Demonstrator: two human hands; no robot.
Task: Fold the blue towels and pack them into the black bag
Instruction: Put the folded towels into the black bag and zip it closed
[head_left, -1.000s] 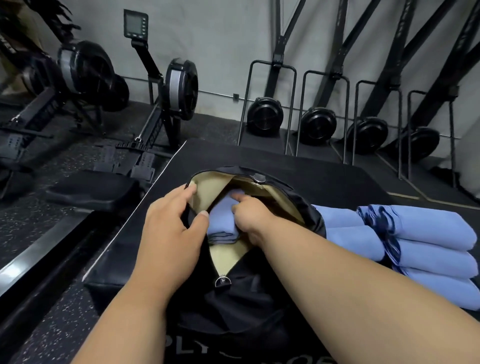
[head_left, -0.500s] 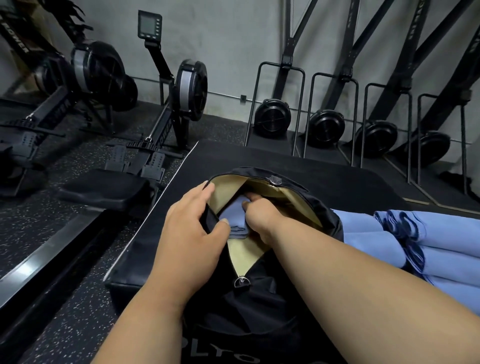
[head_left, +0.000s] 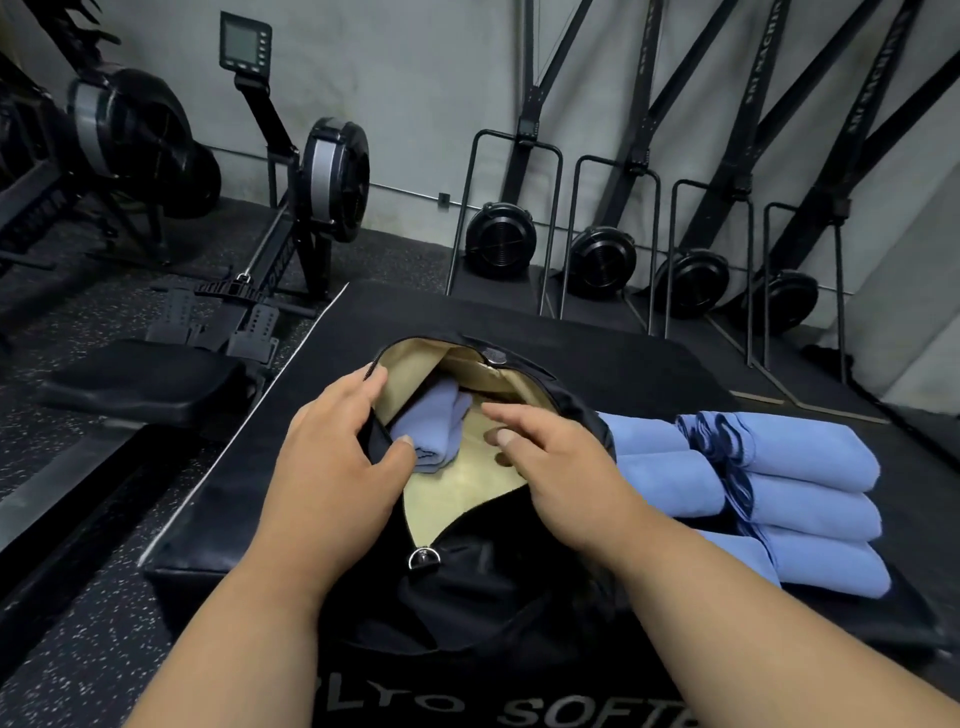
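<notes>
Box (head_left: 519, 712) front edge, below the bag (head_left: 493, 597): white letters "LYO SOFT", cut off both ends.
Leaning rails (head_left: 878, 93), behind the box: "SKI MACHINE", blurred.

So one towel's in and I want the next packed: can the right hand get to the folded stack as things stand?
Probably yes. The right hand is open and holds nothing, and the folded blue towels lie uncovered just to its right beside the black bag.

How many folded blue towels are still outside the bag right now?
6 visible: three beside the black bag, three farther right. More may be hidden.
</notes>
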